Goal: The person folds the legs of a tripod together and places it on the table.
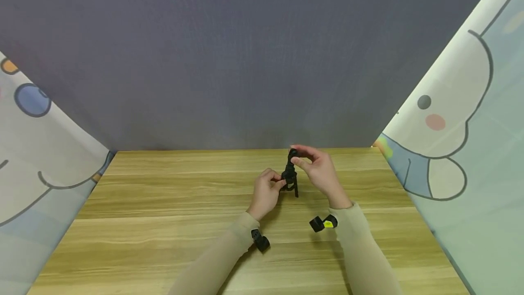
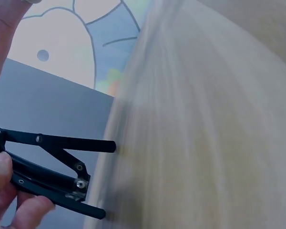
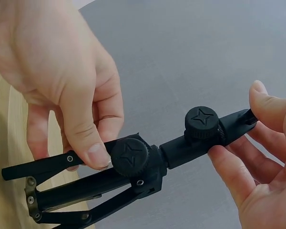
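Note:
A small black tripod (image 1: 289, 174) stands tilted near the back of the table, its legs partly spread. In the right wrist view its shaft carries two round knobs marked with a star, a lower knob (image 3: 129, 156) and an upper knob (image 3: 202, 121). My left hand (image 1: 265, 194) pinches the tripod at a leg just below the lower knob. Around the tripod's top end curl the thumb and fingers of my right hand (image 1: 321, 172). Two leg tips and the metal-riveted braces (image 2: 80, 176) show in the left wrist view.
The wood-grain table (image 1: 163, 222) meets a grey upright panel (image 1: 245, 67) close behind the tripod. Cartoon-printed sheets hang at the left (image 1: 49, 158) and right (image 1: 450, 104). A small black camera sits on each wrist.

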